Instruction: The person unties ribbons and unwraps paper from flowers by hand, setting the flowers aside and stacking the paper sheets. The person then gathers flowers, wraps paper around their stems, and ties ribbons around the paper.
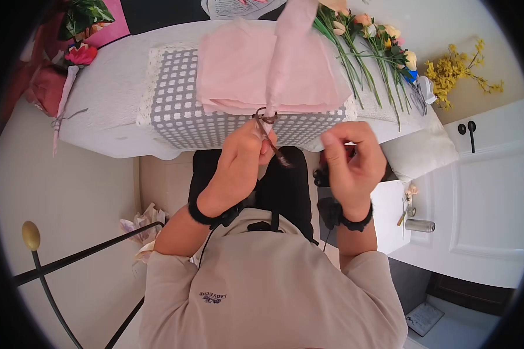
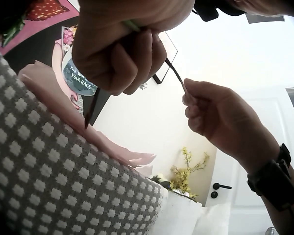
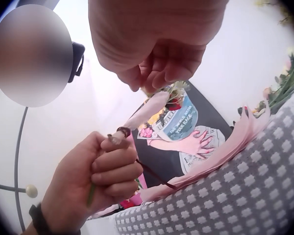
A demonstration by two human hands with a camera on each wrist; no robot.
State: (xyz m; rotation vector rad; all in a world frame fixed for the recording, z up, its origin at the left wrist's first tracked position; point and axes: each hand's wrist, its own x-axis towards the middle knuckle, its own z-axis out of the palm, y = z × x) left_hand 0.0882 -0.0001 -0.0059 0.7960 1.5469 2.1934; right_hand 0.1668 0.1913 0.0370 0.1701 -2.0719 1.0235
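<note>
A pink-wrapped stem points lengthwise away from the nearer left hand, which grips its base, as the right hand, apart to the right, pinches a taut brown ribbon.

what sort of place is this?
Probably a home room or small studio used for flower wrapping: a stack of pink sheets and loose flowers on a cloth-covered table, with a panelled white door nearby.

The pink wrapping looks like matt paper, the patterned cloth rough.
</note>
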